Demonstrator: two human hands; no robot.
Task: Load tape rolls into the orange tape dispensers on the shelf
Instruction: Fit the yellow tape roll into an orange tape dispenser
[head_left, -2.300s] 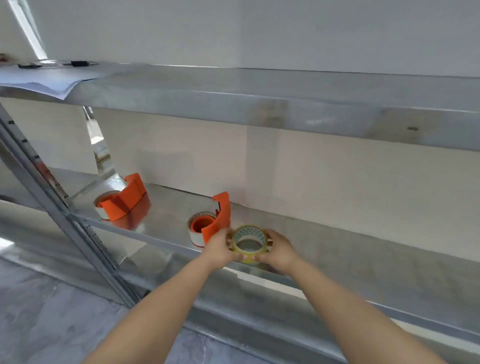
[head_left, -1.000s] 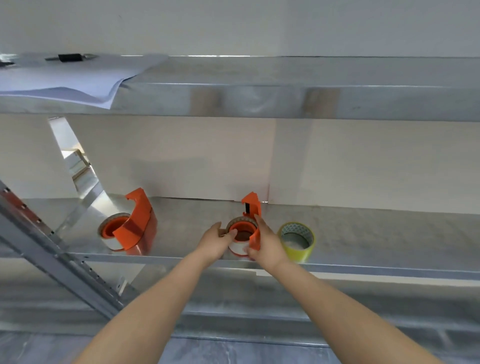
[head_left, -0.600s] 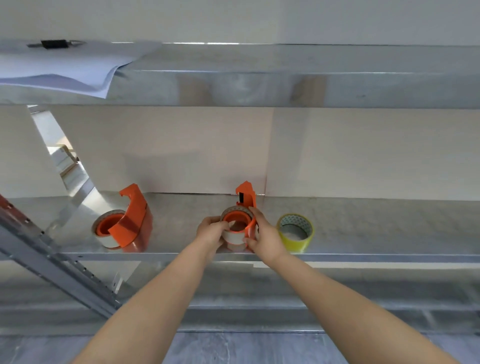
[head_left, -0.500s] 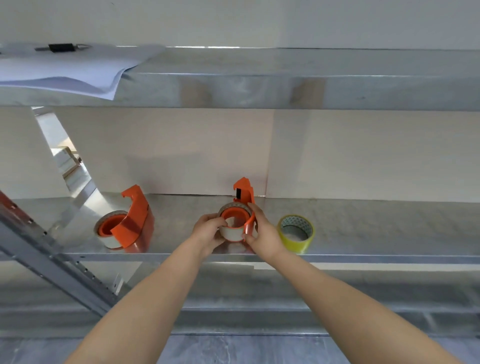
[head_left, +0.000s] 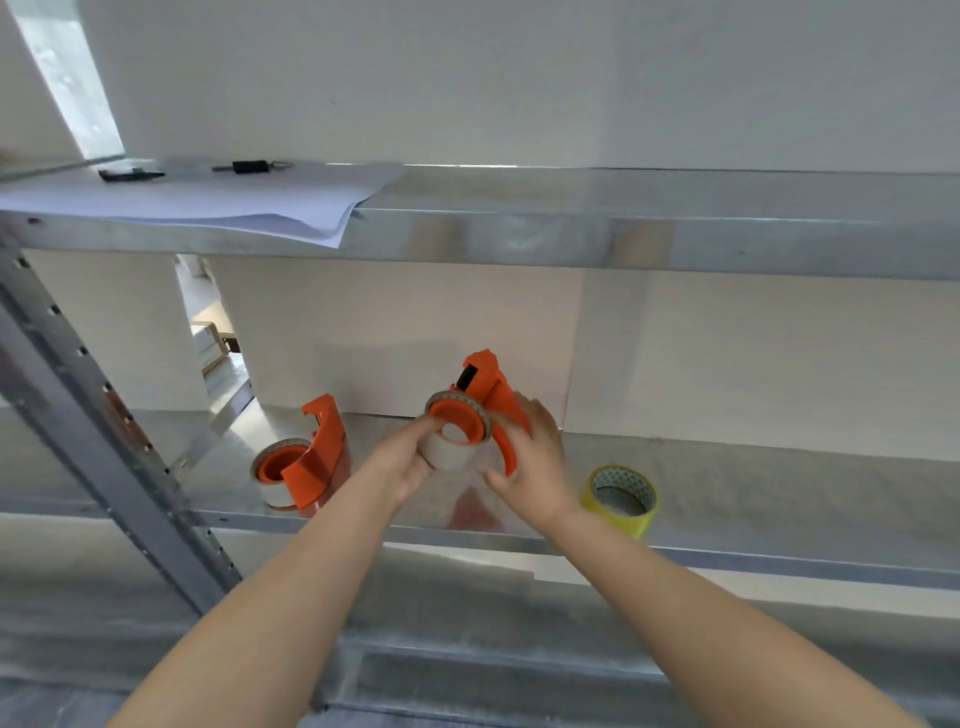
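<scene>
I see both hands on the orange plastic tape dispenser (head_left: 491, 387), which carries a pale grey tape roll (head_left: 447, 457) on its hub and is held up over the middle of the galvanised metal shelf (head_left: 779, 493). The left hand (head_left: 402, 462) grips the roll, one fingertip on the orange hub. The right hand (head_left: 530, 467) curls round the dispenser's curved body. A second orange dispenser (head_left: 319, 457), loaded with a pale roll, stands on the shelf to the left. A yellow tape roll (head_left: 623, 474) lies flat to the right, near the right hand's wrist.
</scene>
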